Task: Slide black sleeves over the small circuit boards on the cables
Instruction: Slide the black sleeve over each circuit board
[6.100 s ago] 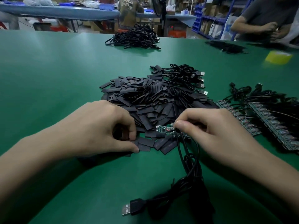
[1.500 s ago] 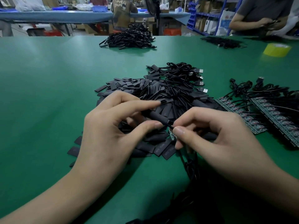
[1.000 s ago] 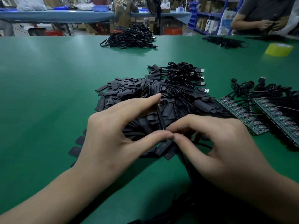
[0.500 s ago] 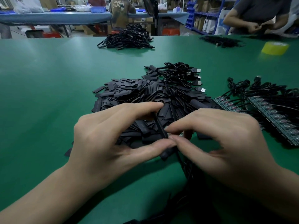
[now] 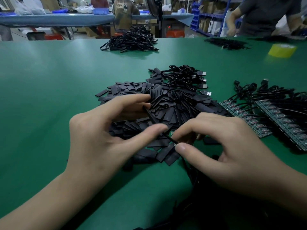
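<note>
my left hand point(image 5: 99, 138) pinches a black sleeve point(image 5: 150, 116) over the near edge of the sleeve pile point(image 5: 166, 103), my right hand point(image 5: 224, 151) pinches the small circuit board point(image 5: 172, 132) at the sleeve's end, hands close together

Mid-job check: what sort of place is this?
Likely an electronics assembly workshop: a heap of black sleeves and cables on a green table, strips of circuit boards, blue shelves behind.

Dim even overhead light, soft shadows, wide-angle edge bending, slight blur
</note>
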Available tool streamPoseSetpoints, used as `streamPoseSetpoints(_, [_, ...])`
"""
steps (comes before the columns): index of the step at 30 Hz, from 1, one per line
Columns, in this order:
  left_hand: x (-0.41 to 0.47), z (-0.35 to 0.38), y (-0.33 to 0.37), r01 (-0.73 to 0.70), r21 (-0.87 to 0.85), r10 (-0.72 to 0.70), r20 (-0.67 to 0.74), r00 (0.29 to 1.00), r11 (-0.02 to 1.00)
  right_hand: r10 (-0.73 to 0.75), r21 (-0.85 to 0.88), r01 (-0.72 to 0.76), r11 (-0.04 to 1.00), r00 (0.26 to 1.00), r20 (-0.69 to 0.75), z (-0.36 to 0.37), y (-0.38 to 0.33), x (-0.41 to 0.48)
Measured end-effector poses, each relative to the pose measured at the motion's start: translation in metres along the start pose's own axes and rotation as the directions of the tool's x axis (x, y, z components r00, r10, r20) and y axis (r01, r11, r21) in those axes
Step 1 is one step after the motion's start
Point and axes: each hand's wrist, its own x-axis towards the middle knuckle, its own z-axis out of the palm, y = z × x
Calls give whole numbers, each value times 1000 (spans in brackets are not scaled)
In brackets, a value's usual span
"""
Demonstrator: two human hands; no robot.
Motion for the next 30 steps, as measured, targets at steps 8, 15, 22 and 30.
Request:
streamPoseSetpoints(8, [1,-6,-29,-18,67,30,-179,983,998,43,-10,-44,999,998,-37,-12,15,7])
streamPoseSetpoints(15, [-7,4,-33,-232,343,200,125,972,910,174,-120,-211,970,949,-263,-48,55,43])
streamPoseSetpoints(22, [-10,14,-31,-297,506,144,321,936,810,104,-494,-191,848,975,-199,-54,113,166])
streamPoseSetpoints(30, [-6,18,-37,-278,566,73,356,931,776,224,-510,-199,837,975,-13,-10,133,220])
